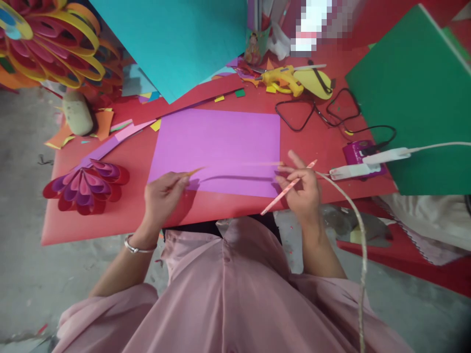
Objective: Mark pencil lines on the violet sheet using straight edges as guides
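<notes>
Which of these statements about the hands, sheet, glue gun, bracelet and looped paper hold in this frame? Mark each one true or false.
1. The right hand holds a striped pencil-like stick. True.
2. The left hand lies flat, fingers spread. False: it pinches a slim item, too blurred to name.
3. The purple sheet lies on the red table. True.
4. The glue gun is green. False: it is yellow.
5. The bracelet is on the right wrist. False: it is on the left.
6. The looped paper piece sits left of the sheet. True.
</notes>
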The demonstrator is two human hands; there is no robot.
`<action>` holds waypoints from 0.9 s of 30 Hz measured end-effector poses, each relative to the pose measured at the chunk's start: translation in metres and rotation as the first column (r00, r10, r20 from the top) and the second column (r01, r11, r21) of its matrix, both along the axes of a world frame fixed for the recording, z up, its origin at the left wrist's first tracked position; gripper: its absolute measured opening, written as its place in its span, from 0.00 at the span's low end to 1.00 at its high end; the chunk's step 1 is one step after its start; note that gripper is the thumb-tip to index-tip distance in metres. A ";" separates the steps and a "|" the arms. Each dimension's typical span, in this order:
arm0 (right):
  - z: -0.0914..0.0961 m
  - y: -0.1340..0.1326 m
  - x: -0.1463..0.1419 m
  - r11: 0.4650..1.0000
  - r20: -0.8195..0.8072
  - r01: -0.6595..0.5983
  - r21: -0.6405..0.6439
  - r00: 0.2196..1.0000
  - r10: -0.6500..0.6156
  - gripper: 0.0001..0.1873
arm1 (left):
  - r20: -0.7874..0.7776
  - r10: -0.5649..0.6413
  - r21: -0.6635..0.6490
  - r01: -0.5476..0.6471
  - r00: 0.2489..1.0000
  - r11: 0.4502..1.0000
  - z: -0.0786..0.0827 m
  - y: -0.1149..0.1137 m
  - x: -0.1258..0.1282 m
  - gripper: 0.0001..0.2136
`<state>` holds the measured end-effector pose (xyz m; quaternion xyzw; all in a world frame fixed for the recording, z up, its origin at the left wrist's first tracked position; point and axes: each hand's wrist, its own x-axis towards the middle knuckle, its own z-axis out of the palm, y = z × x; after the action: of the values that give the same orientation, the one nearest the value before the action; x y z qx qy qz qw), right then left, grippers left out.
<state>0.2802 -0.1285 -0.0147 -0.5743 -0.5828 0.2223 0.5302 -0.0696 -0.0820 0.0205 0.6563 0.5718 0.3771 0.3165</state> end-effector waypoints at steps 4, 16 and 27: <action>0.006 -0.004 -0.042 0.997 -0.170 -0.057 -0.052 0.984 0.047 0.15 | 0.571 0.343 -0.438 -0.077 0.746 0.896 0.001 -0.022 0.032 0.16; 0.032 0.041 -0.072 0.951 -0.164 -0.282 -0.128 0.952 0.260 0.12 | 0.516 -0.198 -0.444 0.458 0.833 0.770 -0.003 -0.046 0.086 0.21; 0.001 0.038 -0.034 0.935 0.274 -0.325 -0.145 0.894 0.354 0.08 | -0.629 -0.297 0.136 0.478 0.719 0.868 -0.023 -0.024 0.036 0.30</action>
<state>0.2460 -0.0903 -0.0136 -0.5151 -0.7354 0.2506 0.3620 -0.0333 -0.1062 -0.0030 0.8847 0.4276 0.1585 0.0966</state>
